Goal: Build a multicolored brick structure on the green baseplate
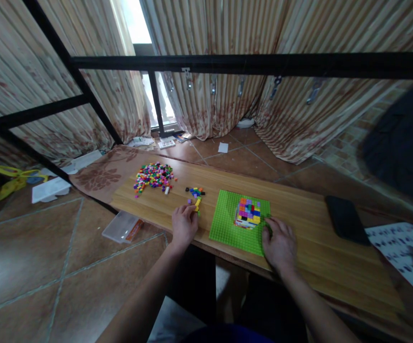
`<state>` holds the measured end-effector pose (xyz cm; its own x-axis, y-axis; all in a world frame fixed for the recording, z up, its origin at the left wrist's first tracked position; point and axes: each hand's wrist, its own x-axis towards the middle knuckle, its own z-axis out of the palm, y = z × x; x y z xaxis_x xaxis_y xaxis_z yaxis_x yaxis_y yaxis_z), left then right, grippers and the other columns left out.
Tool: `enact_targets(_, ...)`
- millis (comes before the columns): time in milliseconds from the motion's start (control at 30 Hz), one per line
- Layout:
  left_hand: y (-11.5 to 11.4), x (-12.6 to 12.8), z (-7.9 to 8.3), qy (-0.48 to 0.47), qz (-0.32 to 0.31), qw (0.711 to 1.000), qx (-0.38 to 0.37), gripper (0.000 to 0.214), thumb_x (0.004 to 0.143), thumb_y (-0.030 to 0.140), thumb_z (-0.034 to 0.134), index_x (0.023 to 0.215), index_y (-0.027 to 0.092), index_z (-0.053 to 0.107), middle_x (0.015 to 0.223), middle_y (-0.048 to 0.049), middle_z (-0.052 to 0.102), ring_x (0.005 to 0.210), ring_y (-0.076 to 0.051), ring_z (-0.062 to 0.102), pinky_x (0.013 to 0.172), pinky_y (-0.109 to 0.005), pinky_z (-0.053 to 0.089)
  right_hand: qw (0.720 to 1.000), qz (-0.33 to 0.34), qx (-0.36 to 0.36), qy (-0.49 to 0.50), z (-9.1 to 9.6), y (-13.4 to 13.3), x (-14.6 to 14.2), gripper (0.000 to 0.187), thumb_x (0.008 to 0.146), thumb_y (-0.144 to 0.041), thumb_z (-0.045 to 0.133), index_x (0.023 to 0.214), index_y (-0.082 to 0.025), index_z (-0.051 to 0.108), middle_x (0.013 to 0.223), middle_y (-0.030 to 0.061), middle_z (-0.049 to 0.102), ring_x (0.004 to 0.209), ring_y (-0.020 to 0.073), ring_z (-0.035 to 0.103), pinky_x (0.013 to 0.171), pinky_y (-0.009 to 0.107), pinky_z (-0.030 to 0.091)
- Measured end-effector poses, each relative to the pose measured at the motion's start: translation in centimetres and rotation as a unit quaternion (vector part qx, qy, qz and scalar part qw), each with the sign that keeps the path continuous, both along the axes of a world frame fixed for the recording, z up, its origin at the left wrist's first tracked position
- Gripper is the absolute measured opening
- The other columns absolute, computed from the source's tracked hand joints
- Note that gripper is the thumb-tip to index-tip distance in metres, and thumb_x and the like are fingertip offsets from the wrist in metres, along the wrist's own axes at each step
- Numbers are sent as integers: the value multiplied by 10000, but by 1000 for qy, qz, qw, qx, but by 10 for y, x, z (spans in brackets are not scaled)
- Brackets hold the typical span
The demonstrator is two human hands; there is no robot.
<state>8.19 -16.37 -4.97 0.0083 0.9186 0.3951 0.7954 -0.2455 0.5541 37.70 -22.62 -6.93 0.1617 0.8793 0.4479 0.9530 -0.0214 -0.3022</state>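
Observation:
My left hand (pixel 185 226) is closed in a pinch, with yellow bricks (pixel 198 204) at its fingertips. Just beyond these lies a small group of blue, black and other bricks (pixel 195 192), with a purple brick (pixel 189 201) nearer the hand. A green studded baseplate (pixel 224 224) lies between my hands. On it stands a block-shaped build (pixel 248 213) of many colours, its top a patchwork of orange, purple, yellow, red and blue. Curled at the baseplate's right edge, my right hand (pixel 281 245) grips it with thumb and forefinger; its other fingertips are partly hidden.
A heap of small loose bricks (pixel 154 176) covers the far left of the wooden board (pixel 306 267). A black phone-like slab (pixel 346 219) and a printed sheet (pixel 399 252) lie right. A clear plastic box (pixel 122 226) is below the left edge. Black metal rails (pixel 228 63) cross behind.

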Motion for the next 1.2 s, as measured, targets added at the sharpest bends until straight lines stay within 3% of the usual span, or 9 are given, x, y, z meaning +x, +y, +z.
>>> enact_targets(533,7,5,2,34,14,999,-10,193,860,193,530,965,190,692,1016,-100,686,956,-256,610,890,-419,472,1000,-2,-5,-3,0,0,0,342,909,-273,427,1147,-159,645,1193,132,633,1085,272,523,953,437,431)
enact_targets(733,3,5,2,16,3,1000,0,336,774,84,519,1046,207,673,1094,-98,656,1018,-258,602,920,-422,482,1000,-4,-6,0,-2,0,1,341,906,-272,431,1151,-171,645,1203,121,630,1080,266,527,956,430,426)
enact_targets(933,-2,9,5,14,-19,1000,2,375,750,89,531,1073,219,669,1137,-92,633,1070,-267,589,949,-443,466,1000,-3,-8,-5,-1,1,1,336,909,-274,436,1144,-172,653,1196,123,632,1082,268,523,965,433,422)
enact_targets(1067,14,15,17,30,-18,999,11,329,811,133,522,1096,222,659,1132,-93,635,1051,-260,583,931,-436,446,1000,-11,-12,-2,1,1,-1,337,912,-267,431,1142,-163,654,1203,124,631,1091,266,520,978,430,418)
enact_targets(1200,48,24,32,119,-19,993,10,250,849,205,541,1055,232,680,1130,-113,639,1049,-292,549,912,-461,407,1000,-10,-16,6,4,0,-3,338,907,-252,431,1148,-162,650,1209,131,630,1089,266,519,968,437,421)
